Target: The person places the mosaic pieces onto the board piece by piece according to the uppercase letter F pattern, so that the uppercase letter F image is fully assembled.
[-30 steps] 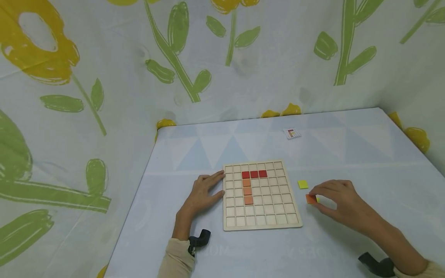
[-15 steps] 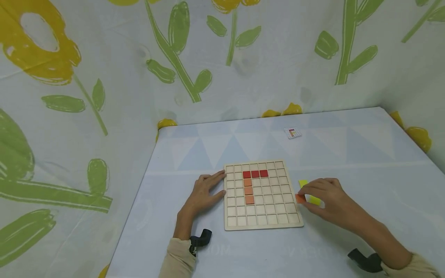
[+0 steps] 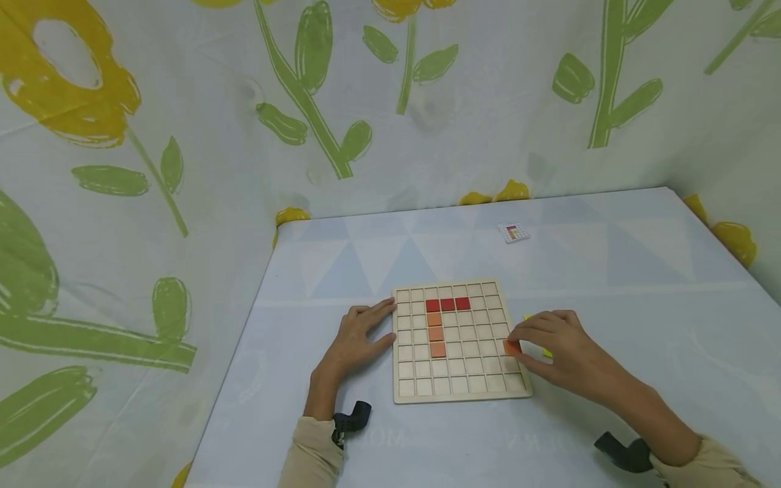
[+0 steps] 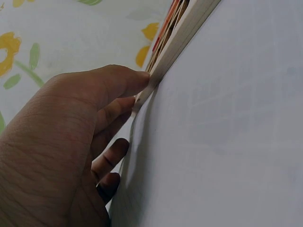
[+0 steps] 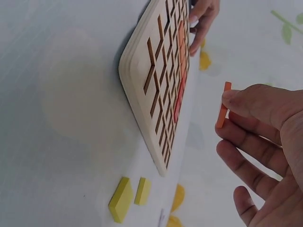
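Note:
A wooden grid board (image 3: 466,388) lies flat on the table. Three red tiles (image 3: 448,305) form a short row near its far side, and three orange tiles (image 3: 436,333) run down in a column from the leftmost red one. My left hand (image 3: 354,339) touches the board's left edge with its fingertips and thumb, fingers fairly straight. Between thumb and fingertip, my right hand (image 3: 567,356) pinches another orange tile (image 5: 223,106), held above the board's right edge. Two yellow tiles (image 5: 121,200) lie on the table to the right of the board, mostly covered by the right hand in the head view.
Toward the back of the table (image 3: 342,434) lies a small card (image 3: 514,233) printed with a coloured grid pattern. A flower-patterned cloth (image 3: 451,149) hangs behind the table and along its sides.
My right hand has carried the orange tile leftward, from beside the yellow tiles to above the board's right edge. The left hand keeps its place at the board.

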Demonstrator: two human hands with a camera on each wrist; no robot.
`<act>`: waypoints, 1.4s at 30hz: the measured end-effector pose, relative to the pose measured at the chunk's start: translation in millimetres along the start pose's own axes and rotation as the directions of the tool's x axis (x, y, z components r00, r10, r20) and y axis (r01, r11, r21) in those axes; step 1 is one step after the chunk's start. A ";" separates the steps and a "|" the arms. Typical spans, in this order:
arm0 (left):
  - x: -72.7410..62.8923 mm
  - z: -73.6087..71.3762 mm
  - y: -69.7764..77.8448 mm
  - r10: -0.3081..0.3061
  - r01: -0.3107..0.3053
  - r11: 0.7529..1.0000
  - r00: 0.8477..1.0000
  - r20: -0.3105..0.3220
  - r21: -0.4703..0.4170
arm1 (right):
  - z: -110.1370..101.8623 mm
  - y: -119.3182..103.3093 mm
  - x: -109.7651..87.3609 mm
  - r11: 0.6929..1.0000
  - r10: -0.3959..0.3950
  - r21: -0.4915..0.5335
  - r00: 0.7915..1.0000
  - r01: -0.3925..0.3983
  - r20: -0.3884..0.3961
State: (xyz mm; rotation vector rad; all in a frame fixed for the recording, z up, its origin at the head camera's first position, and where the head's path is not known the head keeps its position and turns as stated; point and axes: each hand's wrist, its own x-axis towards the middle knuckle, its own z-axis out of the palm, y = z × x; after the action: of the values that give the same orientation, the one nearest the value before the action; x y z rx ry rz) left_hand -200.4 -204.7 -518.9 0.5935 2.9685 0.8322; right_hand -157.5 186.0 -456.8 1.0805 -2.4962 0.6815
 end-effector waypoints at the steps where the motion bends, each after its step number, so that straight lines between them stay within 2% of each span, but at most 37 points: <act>1: -0.1 0.2 -0.3 -0.001 0.001 1.000 1.000 0.001 0.001 | 0.9 -0.5 1.0 1.000 -0.002 0.003 1.000 0.002 0.001; 9: -0.3 0.6 -2.8 0.004 -0.004 1.000 1.000 -0.009 0.009 | 9.6 -4.8 8.2 0.999 -0.035 0.025 0.999 0.035 -0.013; 17: -1.7 0.0 -2.4 0.006 -0.006 1.000 1.000 -0.015 0.013 | 17.7 -11.5 14.1 1.000 -0.021 0.020 1.000 0.021 0.002; 30: 0.2 3.3 -1.9 0.016 -0.016 1.000 1.000 -0.022 0.003 | 30.3 -18.9 25.7 0.995 -0.091 0.024 0.996 0.092 -0.007; 42: 1.1 -1.5 0.7 0.001 -0.001 1.000 1.000 0.008 0.012 | 45.7 -30.0 38.1 0.994 -0.083 0.068 0.996 0.083 0.008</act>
State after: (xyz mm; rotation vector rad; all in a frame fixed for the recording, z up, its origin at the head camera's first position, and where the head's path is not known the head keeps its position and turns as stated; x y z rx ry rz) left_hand -201.4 -204.6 -517.1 0.5971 2.9678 0.8109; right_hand -165.2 120.7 -467.7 1.2076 -2.4376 0.7429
